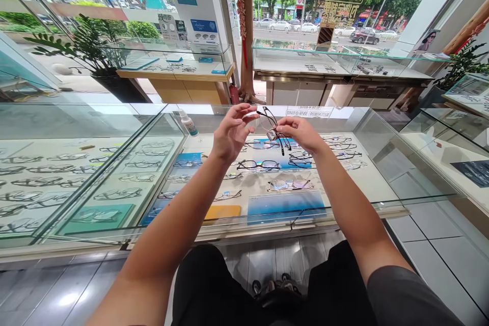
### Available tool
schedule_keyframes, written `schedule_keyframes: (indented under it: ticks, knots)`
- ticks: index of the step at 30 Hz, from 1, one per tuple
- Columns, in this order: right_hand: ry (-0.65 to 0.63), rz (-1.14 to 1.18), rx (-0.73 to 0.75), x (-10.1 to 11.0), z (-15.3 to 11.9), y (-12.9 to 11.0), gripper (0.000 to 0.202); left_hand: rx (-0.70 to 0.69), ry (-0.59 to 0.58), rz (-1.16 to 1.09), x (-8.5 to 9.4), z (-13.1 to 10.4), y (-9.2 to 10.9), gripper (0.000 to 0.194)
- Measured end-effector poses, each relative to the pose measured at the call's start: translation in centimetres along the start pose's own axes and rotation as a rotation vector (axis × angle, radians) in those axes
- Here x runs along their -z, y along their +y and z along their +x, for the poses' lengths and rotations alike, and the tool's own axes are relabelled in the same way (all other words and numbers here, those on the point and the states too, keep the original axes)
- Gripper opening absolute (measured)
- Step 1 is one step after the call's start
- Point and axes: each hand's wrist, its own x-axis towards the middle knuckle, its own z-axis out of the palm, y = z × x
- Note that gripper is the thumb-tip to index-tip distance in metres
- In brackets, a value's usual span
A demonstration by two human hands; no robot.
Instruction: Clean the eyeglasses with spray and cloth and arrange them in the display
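Note:
A pair of dark, thin-framed eyeglasses (272, 121) is held up above the glass display counter. My right hand (300, 132) pinches it from the right side, with the thin temples hanging below the fingertips. A small pale square piece (272, 135) shows at the frame near those fingers. My left hand (230, 133) is raised on the left, fingers bent and apart, fingertips close to the frame's upper end; whether they touch it is not clear. Under the hands, inside the counter, lie dark-rimmed glasses (259, 165) and a clear-lensed pair (290, 184).
A white spray bottle (188, 123) stands left of my hands. Blue display card (286, 207) and an orange case (222, 212) lie near the counter's front. Glass edges (244, 219) run along the front. Another glass case (76, 183) with several rows of glasses adjoins on the left.

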Motion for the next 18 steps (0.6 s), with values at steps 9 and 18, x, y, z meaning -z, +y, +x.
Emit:
schedule_keyframes:
  ticks: [9,18]
  knots:
    - [0.063,0.100,-0.052,0.3,0.1,0.3,0.042,0.055,0.006,-0.086,-0.1,-0.2,1.2,0.059]
    - [0.138,0.055,-0.023,0.7,0.4,1.0,0.041,0.033,0.001,-0.046,-0.3,-0.1,1.4,0.058]
